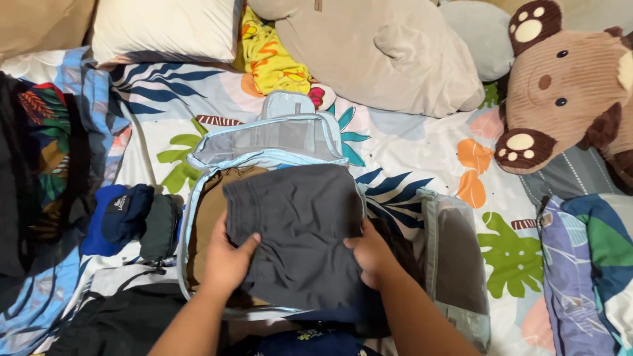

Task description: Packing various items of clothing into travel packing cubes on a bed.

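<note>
While both hands press on it from either side, the folded dark grey garment (297, 231) lies flat on top of the open light-blue packing cube (198, 217), over a brown garment (208, 217) already inside. The left hand (227, 260) grips the cloth's edge at 9 o'clock, thumb on top and fingers tucked beneath; the right hand (372, 254) clasps the edge at 3 o'clock the same way. I judge the fabric soft, light and limp, not slippery or fragile; it would sag if lifted by one corner, so the two side folds are the sound places to hold. At 9 o'clock from the cube, rolled blue and dark socks or small garments (128, 221) sit just beside its wall, and a dark pile (26, 171) crowds the left edge of the bed. At 3 o'clock a grey packing cube (455, 264) lies close beside the right hand, leaving little room there. At 12 o'clock the cube's mesh lid (270, 135) stands folded back, and beyond it the leaf-printed bedsheet (409, 151) offers open room. Farther off lie a yellow cloth (270, 59), a beige plush cushion (376, 53), a white pillow (165, 29) and, at 2 o'clock, a brown plush toy (560, 92).
</note>
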